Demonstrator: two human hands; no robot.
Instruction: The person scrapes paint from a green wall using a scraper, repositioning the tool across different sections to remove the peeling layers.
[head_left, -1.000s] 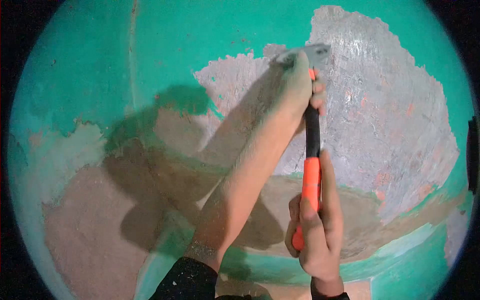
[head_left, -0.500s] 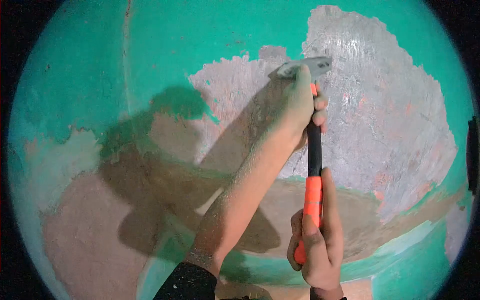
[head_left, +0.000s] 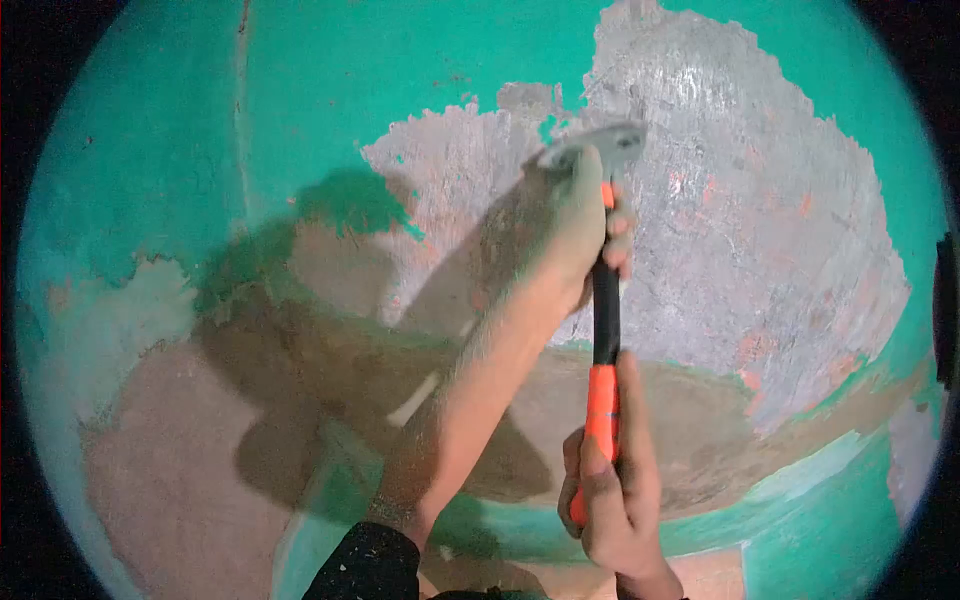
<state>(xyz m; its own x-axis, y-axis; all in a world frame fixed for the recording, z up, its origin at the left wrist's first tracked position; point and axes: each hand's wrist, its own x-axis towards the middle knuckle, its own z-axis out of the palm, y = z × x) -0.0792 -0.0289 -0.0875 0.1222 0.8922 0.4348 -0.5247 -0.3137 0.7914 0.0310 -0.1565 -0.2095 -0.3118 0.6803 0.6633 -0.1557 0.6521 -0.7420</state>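
Observation:
A scraper (head_left: 600, 400) with an orange and black handle and a wide grey metal head stands nearly upright in front of the wall. My left hand (head_left: 585, 225) is closed round its upper handle, the thumb lying up against the head. Lower down, my right hand (head_left: 615, 480) grips the orange end of the handle. The head is over the upper middle of a bare grey patch (head_left: 700, 200), close to the green paint's ragged edge; whether it touches is hard to tell.
Green paint (head_left: 330, 80) covers the upper wall, with a vertical crack at the left. A brownish bare area (head_left: 190, 460) lies at the lower left, and a brown band (head_left: 660, 430) crosses below the grey patch. Shadows of the arms fall on the wall. A dark object (head_left: 945, 310) is at the right edge.
Both hands and the scraper have shifted a little left, and the head sits slightly lower and more tilted. The wall's patches have also moved slightly up and left in view.

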